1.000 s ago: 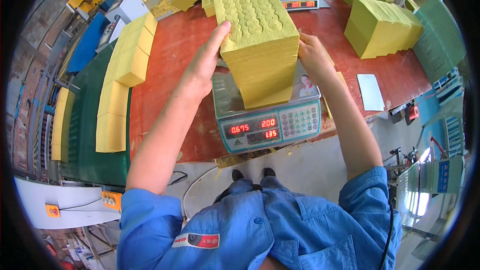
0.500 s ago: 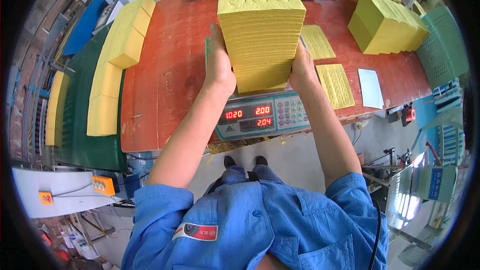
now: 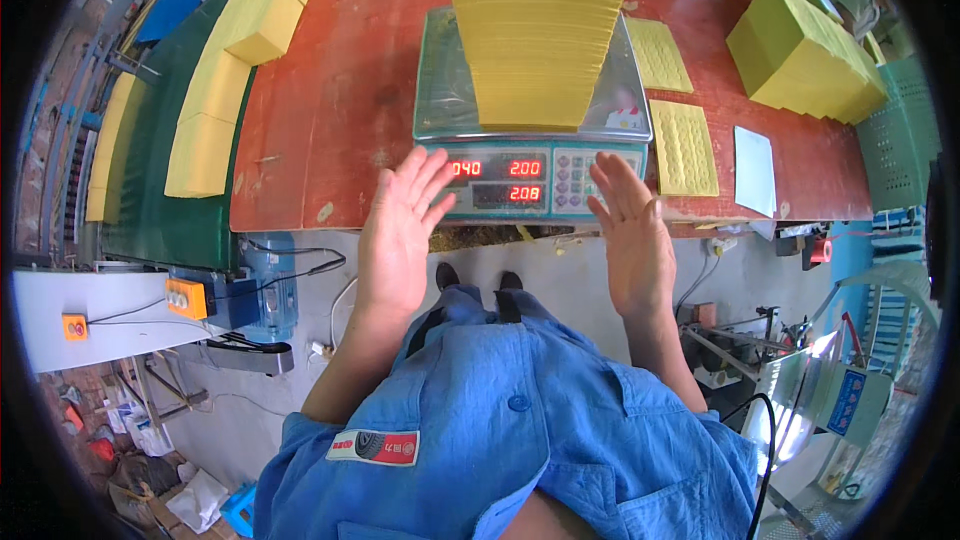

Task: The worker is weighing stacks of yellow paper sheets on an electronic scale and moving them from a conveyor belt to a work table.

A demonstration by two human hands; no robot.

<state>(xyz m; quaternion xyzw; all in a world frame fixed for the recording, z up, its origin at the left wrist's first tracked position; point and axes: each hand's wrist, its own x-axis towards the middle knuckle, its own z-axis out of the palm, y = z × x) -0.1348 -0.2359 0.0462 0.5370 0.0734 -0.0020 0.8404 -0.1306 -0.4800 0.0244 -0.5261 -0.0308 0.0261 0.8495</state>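
Yellow stack (image 3: 535, 40) upright on a scale (image 3: 440, 85), fingers (image 3: 622, 180) near its display (image 3: 505, 182).

A red-topped table (image 3: 335, 110) stands over a pale grey floor (image 3: 575, 275), a green belt (image 3: 160, 220) along its left.

Holds bare left hand (image 3: 398, 240) and bare right hand (image 3: 637, 255) apart, with fingers (image 3: 405, 180) parted and bare forearms (image 3: 352, 365) angled forward.

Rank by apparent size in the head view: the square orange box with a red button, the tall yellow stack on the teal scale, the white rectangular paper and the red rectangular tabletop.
1. Red rectangular tabletop
2. Tall yellow stack
3. White rectangular paper
4. Square orange box
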